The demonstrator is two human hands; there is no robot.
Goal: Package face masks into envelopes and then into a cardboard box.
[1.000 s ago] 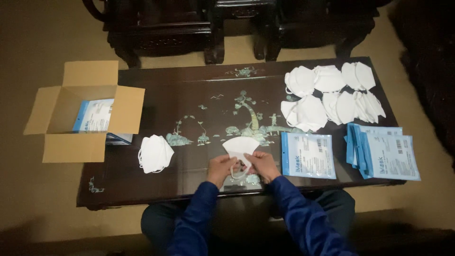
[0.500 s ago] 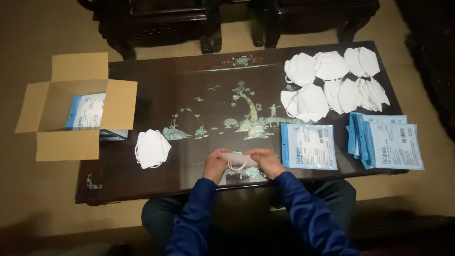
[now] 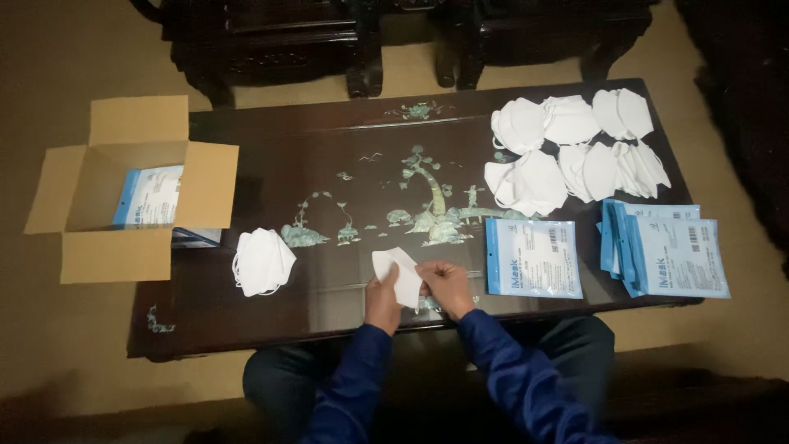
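At far left I see an open cardboard box (image 3: pixel 131 193) overlapping the counter (image 3: pixel 329 181) edge, with a blue-and-white packet (image 3: pixel 148 196) inside. Just right of the box, a small stack of folded white masks (image 3: pixel 261 261) lies flat on the counter's dark inlaid surface.

At centre, near the front edge, both hands are closed on a single folded white mask (image 3: pixel 397 275). The left hand (image 3: pixel 381 301) pinches its lower left edge; the right hand (image 3: pixel 448 285) grips its right edge. The mask is held just above the counter, tilted, between the two hands.

Handling, as I judge it: the mask is very light, soft and thin, and creases easily. It is best held at the folded edges with light fingertip pressure; the ear loops can snag.

Right of the hands lies one flat blue-and-white pouch (image 3: pixel 532 256). Further right is a fanned stack of similar pouches (image 3: pixel 670 256). Behind them, loose white masks (image 3: pixel 575 144) lie in overlapping piles.
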